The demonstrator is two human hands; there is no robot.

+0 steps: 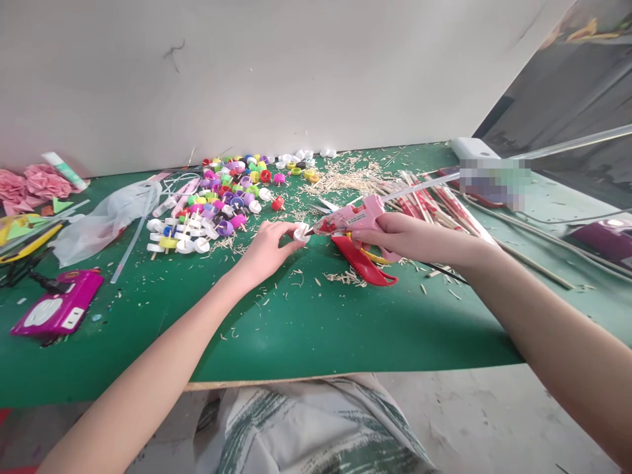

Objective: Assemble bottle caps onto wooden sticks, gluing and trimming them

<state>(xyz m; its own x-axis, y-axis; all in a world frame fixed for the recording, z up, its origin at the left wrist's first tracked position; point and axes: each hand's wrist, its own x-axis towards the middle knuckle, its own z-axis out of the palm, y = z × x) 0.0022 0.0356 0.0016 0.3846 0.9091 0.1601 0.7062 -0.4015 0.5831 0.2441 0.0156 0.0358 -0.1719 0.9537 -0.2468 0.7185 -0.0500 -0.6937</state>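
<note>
While we work at the green table [276, 336], our right hand [402, 232] wraps around the pink glue gun [348, 217], and our left hand [266, 249] pinches a white cap [301, 232] between thumb and fingers, right at the gun's tip. We would do well to brace the gun first, leaving the long glue stick [567, 143] behind the right hand free to feed. Then we should hold the cap square to the tip, squeeze gently, and grip only its edge, clear of hot glue; whether tip and cap touch, we cannot tell. Beyond and left of the left hand lies the pile of coloured caps [227, 197]; past the right hand, bundled sticks [419, 204]. Just beneath the gun, a red toothed tool [368, 264] crowds the right hand, and the black cable [447, 272] beside that wrist could snag. Pale shavings [350, 176] strewn beyond both hands might cling to fresh glue.
</note>
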